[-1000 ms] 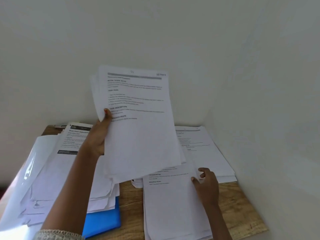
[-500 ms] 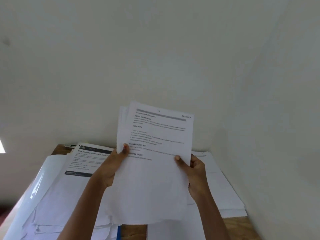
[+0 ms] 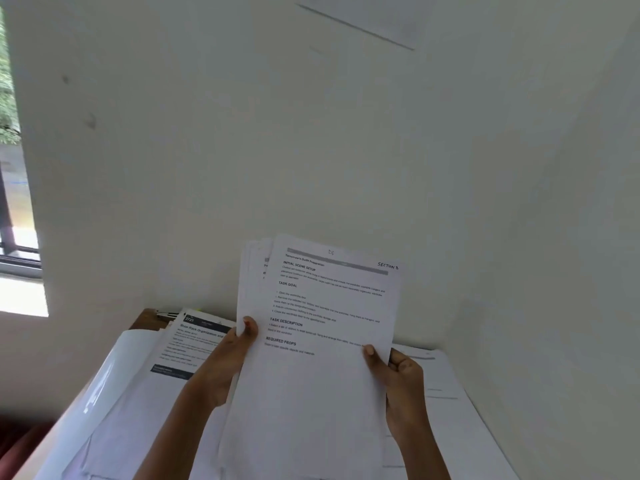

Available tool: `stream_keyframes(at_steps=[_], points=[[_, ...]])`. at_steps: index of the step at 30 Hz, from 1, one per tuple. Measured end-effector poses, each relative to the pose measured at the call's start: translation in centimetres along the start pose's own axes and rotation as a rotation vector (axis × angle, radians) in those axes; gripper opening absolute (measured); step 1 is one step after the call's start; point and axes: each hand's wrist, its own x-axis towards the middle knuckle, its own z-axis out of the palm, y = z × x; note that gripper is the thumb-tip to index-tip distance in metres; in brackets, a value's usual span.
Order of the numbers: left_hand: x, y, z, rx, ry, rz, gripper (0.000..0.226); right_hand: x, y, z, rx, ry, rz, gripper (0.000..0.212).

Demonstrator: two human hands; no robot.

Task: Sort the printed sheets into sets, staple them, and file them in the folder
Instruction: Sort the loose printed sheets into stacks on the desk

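Here, left hand (image 3: pixel 225 362) and right hand (image 3: pixel 398 379) pinch the sheets (image 3: pixel 322 393).

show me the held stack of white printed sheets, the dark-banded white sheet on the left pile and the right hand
held stack of white printed sheets (image 3: pixel 311 393): head view, blank lower half
dark-banded white sheet (image 3: pixel 188 346): head view, printed text
right hand (image 3: pixel 400 379): head view, curled fingers

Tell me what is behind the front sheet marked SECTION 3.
Behind the front sheet, more printed sheets fan out past its upper left edge. Only slivers of their text show; the rest is covered. The left hand and right hand grip them all.
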Motion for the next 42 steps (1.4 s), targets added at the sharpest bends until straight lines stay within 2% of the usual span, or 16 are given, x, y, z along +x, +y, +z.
stream_keyframes(at_steps=[4,6,8,10,12,14,18,26,31,34,36,38,39,40,42], points=[[0.3,0.3,-1.0,-0.059,0.035,0.035,0.098,0.8,1.1,-3.0,-0.109,0.113,-0.010,0.079],[0.6,0.5,-1.8,-0.067,0.057,0.053,0.105,0.9,2.0,-5.7,-0.236,0.140,0.010,0.066],[0.9,0.9,-2.2,-0.079,0.068,0.084,0.084,0.5,3.1,-8.6,-0.408,0.145,0.077,0.035],[1.1,1.4,-2.3,-0.116,0.097,0.096,0.054,-0.4,4.0,-10.8,-0.581,0.150,0.163,0.019],[1.5,1.6,-2.6,-0.138,0.095,0.089,0.051,-1.7,5.2,-12.2,-0.702,0.140,0.236,0.020],[1.7,1.8,-2.7,-0.142,0.102,0.069,0.058,-2.9,6.5,-13.0,-0.763,0.127,0.278,0.020],[2.2,1.5,-2.3,-0.136,0.107,0.048,0.070,-4.3,7.8,-13.3,-0.786,0.144,0.295,0.026],[1.9,0.5,0.2,-0.148,0.021,-0.025,0.066,-6.1,8.0,-13.3,-0.909,0.171,0.290,0.036],[1.7,-0.3,1.2,-0.128,-0.004,-0.040,0.069,-6.5,8.4,-12.6,-0.937,0.209,0.284,0.025],[1.5,-0.6,1.8,-0.116,-0.010,-0.053,0.068,-6.5,9.0,-11.9,-0.982,0.297,0.273,0.048],[1.4,-0.6,2.1,-0.100,-0.030,-0.059,0.082,-6.2,8.3,-10.7,-1.055,0.345,0.217,0.059],[1.4,-0.6,2.4,-0.081,-0.080,-0.063,0.100,-5.7,6.3,-8.7,-0.866,0.297,0.155,0.072],[1.4,-0.6,2.5,-0.073,-0.104,-0.063,0.105,-5.4,4.9,-7.5,-0.695,0.253,0.140,0.083],[1.4,-0.7,2.6,-0.069,-0.120,-0.065,0.107,-5.0,3.8,-6.3,-0.512,0.182,0.175,0.085],[1.4,-0.7,2.7,-0.068,-0.138,-0.079,0.109,-4.2,1.4,-4.0,-0.214,-0.009,0.253,0.055]])
